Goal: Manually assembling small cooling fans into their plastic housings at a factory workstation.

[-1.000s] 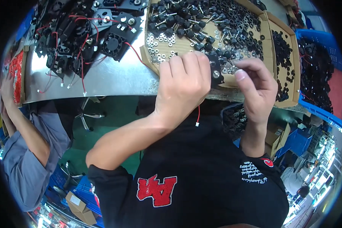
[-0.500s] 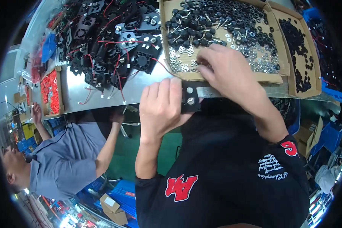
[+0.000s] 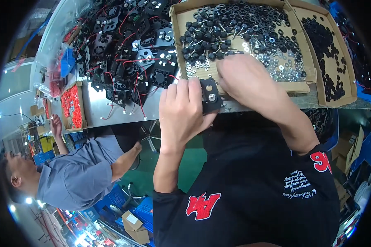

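My left hand (image 3: 179, 108) is closed around a small black plate (image 3: 210, 108) at the table's front edge. The plate has a round hole and, below it, a shiny metal fastener. Just right of the plate, my right hand (image 3: 246, 78) is curled shut over the front rim of a cardboard tray (image 3: 272, 86). Its fingertips are tucked under, so what they pinch, if anything, is hidden. Black knobs with metal studs (image 3: 208, 41), black rings (image 3: 255, 16) and small silver nuts (image 3: 200, 66) lie loose in that tray.
Black fan assemblies (image 3: 158, 76) with red wires are heaped left of the tray. A second cardboard tray (image 3: 348, 96) at right holds small black parts. A box of red pieces (image 3: 73, 108) stands at far left, near a seated co-worker in a grey shirt (image 3: 76, 173).
My right hand has drawn back from the nuts in the tray toward its front rim, beside the plate. The plate stays in my left hand. The whole view has shifted slightly.
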`<action>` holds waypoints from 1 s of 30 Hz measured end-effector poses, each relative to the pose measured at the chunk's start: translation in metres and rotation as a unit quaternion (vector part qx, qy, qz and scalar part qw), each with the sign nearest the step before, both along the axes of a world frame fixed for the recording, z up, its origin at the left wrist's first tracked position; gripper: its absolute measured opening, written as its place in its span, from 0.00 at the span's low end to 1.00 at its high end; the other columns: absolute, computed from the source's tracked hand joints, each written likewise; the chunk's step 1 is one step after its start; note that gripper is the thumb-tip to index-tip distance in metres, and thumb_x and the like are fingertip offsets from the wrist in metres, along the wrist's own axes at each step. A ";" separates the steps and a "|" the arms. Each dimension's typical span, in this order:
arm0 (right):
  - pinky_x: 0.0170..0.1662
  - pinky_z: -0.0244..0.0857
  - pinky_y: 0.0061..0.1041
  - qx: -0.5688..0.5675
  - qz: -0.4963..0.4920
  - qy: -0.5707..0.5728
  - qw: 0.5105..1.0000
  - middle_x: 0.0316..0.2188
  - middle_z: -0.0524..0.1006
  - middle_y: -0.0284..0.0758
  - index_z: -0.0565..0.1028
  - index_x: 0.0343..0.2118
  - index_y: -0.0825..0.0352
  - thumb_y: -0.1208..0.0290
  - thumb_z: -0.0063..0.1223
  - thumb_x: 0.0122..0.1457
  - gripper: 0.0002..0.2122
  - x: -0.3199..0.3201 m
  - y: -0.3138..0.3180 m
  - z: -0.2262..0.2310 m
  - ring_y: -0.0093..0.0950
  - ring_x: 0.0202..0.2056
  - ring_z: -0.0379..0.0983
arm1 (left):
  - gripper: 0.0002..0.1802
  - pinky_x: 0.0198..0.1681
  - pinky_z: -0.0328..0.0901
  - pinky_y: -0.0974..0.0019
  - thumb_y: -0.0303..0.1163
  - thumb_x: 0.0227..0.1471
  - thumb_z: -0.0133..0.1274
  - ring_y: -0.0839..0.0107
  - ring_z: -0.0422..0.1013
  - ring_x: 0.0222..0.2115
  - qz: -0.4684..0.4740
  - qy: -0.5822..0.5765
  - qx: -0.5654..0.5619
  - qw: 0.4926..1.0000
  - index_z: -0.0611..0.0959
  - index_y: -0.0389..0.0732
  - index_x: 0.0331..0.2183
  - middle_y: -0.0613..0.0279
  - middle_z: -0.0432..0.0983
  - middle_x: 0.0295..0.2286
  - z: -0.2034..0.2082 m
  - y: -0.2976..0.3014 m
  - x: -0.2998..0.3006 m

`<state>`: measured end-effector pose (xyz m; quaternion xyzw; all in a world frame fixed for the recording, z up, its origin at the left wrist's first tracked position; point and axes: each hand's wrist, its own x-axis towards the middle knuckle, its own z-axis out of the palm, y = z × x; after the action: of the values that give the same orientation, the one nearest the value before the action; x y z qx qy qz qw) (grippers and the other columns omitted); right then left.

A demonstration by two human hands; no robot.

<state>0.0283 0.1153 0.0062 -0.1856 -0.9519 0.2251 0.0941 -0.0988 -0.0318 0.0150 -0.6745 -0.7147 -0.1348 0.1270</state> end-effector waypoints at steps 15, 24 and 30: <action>0.38 0.70 0.44 -0.017 -0.035 0.037 0.999 0.22 0.75 0.51 0.76 0.24 0.75 0.76 0.54 0.50 0.06 0.017 0.017 -0.013 0.50 0.29 0.75 | 0.27 0.29 0.61 0.58 0.46 0.40 0.64 0.57 0.66 0.26 0.068 0.003 0.023 0.997 0.74 0.36 0.34 0.56 0.66 0.26 -0.011 -0.009 0.036; 0.34 0.71 0.42 0.028 -0.020 -0.031 0.999 0.20 0.75 0.50 0.77 0.19 0.73 0.72 0.55 0.49 0.08 0.021 0.024 0.000 0.49 0.28 0.76 | 0.24 0.30 0.61 0.63 0.46 0.38 0.65 0.65 0.68 0.26 0.126 0.044 -0.143 0.981 0.72 0.41 0.29 0.61 0.66 0.26 -0.010 -0.006 0.062; 0.31 0.70 0.33 -0.091 -0.009 0.180 0.980 0.23 0.78 0.43 0.79 0.27 0.70 0.73 0.56 0.52 0.05 0.038 0.024 -0.003 0.40 0.25 0.77 | 0.25 0.30 0.63 0.64 0.48 0.40 0.65 0.66 0.69 0.26 0.150 0.047 -0.157 0.975 0.71 0.41 0.29 0.61 0.67 0.27 -0.012 -0.002 0.067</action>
<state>0.0666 0.1391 0.0030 -0.1585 -0.8934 0.3391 0.2483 -0.0318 -0.0341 0.0031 -0.5764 -0.8134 0.0313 0.0718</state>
